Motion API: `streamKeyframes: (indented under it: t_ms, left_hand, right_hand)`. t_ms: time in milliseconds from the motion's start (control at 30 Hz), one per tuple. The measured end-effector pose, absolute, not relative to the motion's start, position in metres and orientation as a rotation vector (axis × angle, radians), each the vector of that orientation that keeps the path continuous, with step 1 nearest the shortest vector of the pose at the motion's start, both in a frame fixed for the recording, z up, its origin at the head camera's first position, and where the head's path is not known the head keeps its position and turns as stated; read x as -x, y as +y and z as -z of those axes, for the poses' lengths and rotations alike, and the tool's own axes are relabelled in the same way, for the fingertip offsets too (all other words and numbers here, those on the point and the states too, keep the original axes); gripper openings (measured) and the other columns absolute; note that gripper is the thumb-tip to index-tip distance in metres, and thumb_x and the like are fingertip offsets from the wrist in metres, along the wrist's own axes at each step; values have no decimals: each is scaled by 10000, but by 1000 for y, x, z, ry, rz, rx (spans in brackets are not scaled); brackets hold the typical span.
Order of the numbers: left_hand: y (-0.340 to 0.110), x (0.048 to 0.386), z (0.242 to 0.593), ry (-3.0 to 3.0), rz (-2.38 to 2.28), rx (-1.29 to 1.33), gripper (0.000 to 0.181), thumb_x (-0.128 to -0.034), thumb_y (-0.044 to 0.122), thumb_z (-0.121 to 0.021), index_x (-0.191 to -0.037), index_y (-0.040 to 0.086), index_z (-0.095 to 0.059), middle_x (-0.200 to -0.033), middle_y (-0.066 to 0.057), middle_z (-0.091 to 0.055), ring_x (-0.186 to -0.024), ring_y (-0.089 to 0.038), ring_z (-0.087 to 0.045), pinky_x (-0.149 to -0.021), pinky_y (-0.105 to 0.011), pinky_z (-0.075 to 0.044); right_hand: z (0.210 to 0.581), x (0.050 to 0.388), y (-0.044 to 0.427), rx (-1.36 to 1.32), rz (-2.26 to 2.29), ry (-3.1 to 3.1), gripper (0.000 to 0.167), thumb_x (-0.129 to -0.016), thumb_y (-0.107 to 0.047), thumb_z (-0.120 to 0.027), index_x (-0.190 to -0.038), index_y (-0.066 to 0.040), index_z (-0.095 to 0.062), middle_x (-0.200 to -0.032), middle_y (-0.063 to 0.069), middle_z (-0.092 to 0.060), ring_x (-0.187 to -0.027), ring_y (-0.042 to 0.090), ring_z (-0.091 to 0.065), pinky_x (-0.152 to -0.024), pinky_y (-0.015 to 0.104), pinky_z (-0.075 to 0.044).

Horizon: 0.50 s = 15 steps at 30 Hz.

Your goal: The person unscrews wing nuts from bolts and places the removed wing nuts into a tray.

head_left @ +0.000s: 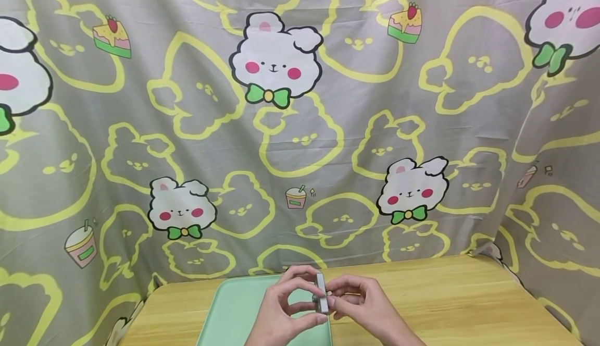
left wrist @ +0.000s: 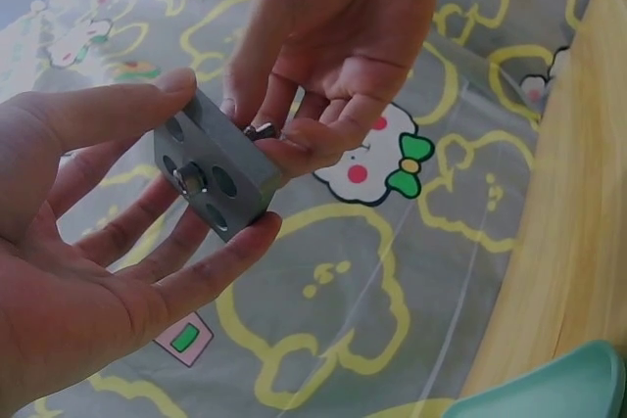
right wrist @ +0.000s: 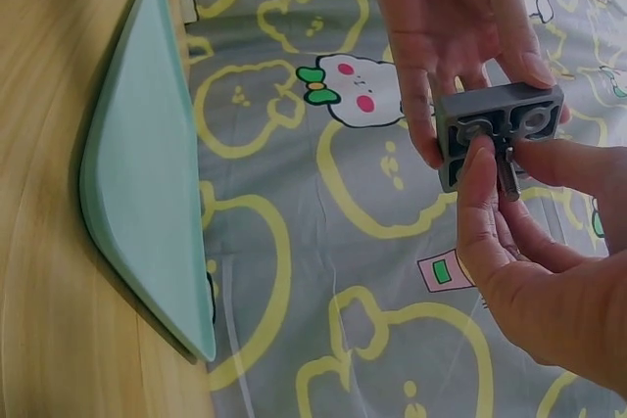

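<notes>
A small grey rectangular block (head_left: 321,294) with round holes is held up over the tray's right side. My left hand (head_left: 286,304) grips it by its edges, thumb on one side and fingers on the other. A metal fastener end (left wrist: 188,179) shows in the middle of the face towards the left palm. From the opposite, ribbed face a metal bolt (right wrist: 507,175) sticks out. My right hand (head_left: 363,301) pinches at the bolt close to that face with thumb and fingertips. The fingertips partly hide where bolt and block meet.
Below the hands, a light green tray (head_left: 234,304) lies on the wooden table (head_left: 445,294). A grey curtain (head_left: 300,143) with yellow outlines and white cartoon animals hangs behind the table and along its sides.
</notes>
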State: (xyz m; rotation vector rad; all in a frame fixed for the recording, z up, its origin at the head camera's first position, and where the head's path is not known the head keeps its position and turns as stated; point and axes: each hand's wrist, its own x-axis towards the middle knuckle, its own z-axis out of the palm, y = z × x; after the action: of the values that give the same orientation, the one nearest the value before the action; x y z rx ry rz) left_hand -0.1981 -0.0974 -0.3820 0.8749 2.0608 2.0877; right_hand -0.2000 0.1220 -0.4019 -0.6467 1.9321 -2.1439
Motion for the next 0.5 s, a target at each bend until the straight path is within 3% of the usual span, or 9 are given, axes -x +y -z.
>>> streamKeyframes:
  t_ms: [333, 500]
  left_hand:
    - [-99, 199, 383, 2020, -2120, -874, 289, -804, -29, -845, -1066, -7, -724, -1395, -193, -494, -1266, -304, -521, -878, -485, -630]
    - [-101, 199, 382, 1986, -2155, -865, 304, -815, -42, -833, -1091, -44, -704, -1405, -233, -476, -1273, -294, -540, -890, -491, -623]
  right_hand:
    - [401, 195, 116, 733, 2131, 2114, 197, -975, -66, -694, -1126, 51, -644, -1087, 139, -651, -927, 195, -715, -784, 307, -635]
    - [402, 192, 110, 891, 2099, 2348, 126, -963, -107, -730, -1076, -79, -681, -1027, 71, -685, -929, 167, -704, -792, 299, -639]
